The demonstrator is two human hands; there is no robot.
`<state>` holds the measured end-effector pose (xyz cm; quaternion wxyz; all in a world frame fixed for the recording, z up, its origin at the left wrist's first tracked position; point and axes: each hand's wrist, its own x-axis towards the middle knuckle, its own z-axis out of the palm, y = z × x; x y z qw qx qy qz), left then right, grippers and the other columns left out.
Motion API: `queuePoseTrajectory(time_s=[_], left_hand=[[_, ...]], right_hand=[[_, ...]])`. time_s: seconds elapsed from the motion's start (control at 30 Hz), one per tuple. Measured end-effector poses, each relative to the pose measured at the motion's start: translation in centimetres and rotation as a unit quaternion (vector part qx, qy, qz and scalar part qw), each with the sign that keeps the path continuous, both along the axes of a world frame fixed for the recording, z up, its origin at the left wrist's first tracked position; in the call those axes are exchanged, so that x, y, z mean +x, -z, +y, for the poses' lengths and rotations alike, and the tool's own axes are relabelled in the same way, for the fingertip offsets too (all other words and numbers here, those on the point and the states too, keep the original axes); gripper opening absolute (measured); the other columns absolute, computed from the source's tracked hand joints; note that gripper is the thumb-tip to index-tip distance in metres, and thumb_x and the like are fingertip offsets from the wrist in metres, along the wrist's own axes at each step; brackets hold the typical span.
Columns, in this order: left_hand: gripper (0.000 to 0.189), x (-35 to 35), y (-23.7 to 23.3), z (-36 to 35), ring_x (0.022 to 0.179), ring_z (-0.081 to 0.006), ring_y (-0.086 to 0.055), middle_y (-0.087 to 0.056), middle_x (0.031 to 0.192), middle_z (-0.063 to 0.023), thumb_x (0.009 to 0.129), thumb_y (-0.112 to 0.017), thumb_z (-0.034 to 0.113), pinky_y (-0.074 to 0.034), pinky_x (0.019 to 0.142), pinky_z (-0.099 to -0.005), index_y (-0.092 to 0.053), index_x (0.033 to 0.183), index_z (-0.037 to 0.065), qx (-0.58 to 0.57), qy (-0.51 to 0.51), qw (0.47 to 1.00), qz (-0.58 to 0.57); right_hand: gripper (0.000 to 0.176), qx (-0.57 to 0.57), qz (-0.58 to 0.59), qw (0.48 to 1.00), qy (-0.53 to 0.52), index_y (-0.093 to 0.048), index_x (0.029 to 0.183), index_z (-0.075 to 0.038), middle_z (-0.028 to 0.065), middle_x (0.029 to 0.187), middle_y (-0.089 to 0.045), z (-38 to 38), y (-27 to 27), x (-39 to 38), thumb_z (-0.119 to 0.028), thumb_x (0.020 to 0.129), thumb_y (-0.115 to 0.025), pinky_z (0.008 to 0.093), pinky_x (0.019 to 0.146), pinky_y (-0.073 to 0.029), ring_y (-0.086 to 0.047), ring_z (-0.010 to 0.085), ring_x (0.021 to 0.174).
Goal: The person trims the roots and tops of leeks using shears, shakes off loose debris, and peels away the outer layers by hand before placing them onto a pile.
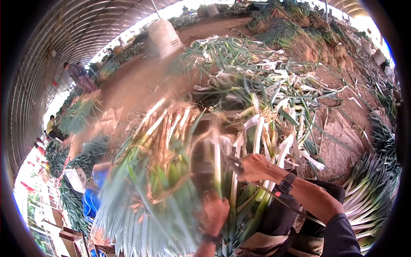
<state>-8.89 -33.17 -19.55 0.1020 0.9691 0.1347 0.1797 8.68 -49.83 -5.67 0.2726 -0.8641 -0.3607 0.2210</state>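
My right hand [254,168] is closed around a dark-handled cutting tool [234,164] held against the white stalks of leeks [259,141] in front of me. My left hand [215,211] grips a bunch of leeks by the green leaves low in the view. A large bundle of leeks [156,171] with muddy roots lies blurred to the left of both hands. My right wrist wears a black band [285,186].
Trimmed leek leaves and peelings [257,81] cover the dirt floor ahead. Stacked cleaned leeks [372,192] lie at the right. A white sack [164,37] stands far back. Other people [80,76] work at the left under the arched greenhouse roof, beside more leek piles [81,111].
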Motion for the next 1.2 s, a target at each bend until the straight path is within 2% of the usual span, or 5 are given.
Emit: queuePoseTrajectory(time_s=[0.23,0.4,0.43,0.77,1.2], left_hand=[[0.045,-0.3,2.2,2.2,0.097,-0.0446,-0.059,-0.063,0.104,-0.0247,0.082,-0.064,0.03,-0.048,0.086,-0.0503,-0.059,0.112,-0.003,-0.1,-0.022,0.99,0.102],[0.059,-0.2,-6.5,3.3,0.105,-0.0429,-0.063,-0.066,0.114,-0.0257,0.079,-0.07,0.035,-0.048,0.095,-0.045,-0.057,0.123,-0.002,-0.33,-0.04,0.921,0.202],[0.054,-0.5,-4.4,4.5,0.091,-0.0407,-0.067,-0.069,0.093,-0.0243,0.078,-0.072,0.037,-0.053,0.08,-0.0485,-0.059,0.117,0.002,-0.343,-0.022,0.924,0.165],[0.071,-2.7,1.5,9.5,0.108,-0.0352,-0.061,-0.065,0.111,-0.0249,0.081,-0.074,0.032,-0.047,0.094,-0.0411,-0.047,0.137,-0.003,-0.433,0.039,0.898,0.064],[0.039,-0.5,4.7,11.3,0.122,-0.0257,-0.054,-0.051,0.137,-0.0071,0.099,-0.051,0.031,-0.039,0.106,-0.0395,-0.054,0.128,0.006,-0.253,0.078,0.945,0.193]], right_hand=[[0.048,-0.045,0.053,0.995,-0.074,-0.066,0.103,0.0,0.012,0.07,-0.062,-4.7,-2.6,-4.3,-0.036,0.073,-0.074,0.0412,0.06,-0.051,-0.062,0.0263,0.061],[0.051,0.031,0.043,0.992,-0.116,-0.063,0.096,0.002,0.0177,0.075,-0.062,-6.3,-4.9,-6.9,-0.043,0.076,-0.075,0.0455,0.066,-0.049,-0.063,0.0344,0.069],[0.052,0.057,0.056,0.989,-0.122,-0.063,0.096,0.003,0.0184,0.077,-0.062,-6.6,-5.4,-7.3,-0.044,0.076,-0.075,0.0459,0.068,-0.049,-0.063,0.0357,0.072],[0.052,-0.042,0.108,0.971,-0.21,-0.06,0.093,0.002,0.0157,0.076,-0.062,-7.7,-6.0,-9.3,-0.045,0.075,-0.076,0.0438,0.066,-0.049,-0.063,0.0333,0.069],[0.052,-0.031,0.033,0.99,-0.131,-0.062,0.098,0.0,0.0159,0.078,-0.063,-7.9,-6.6,-9.9,-0.044,0.074,-0.074,0.0432,0.065,-0.05,-0.064,0.0338,0.069]])
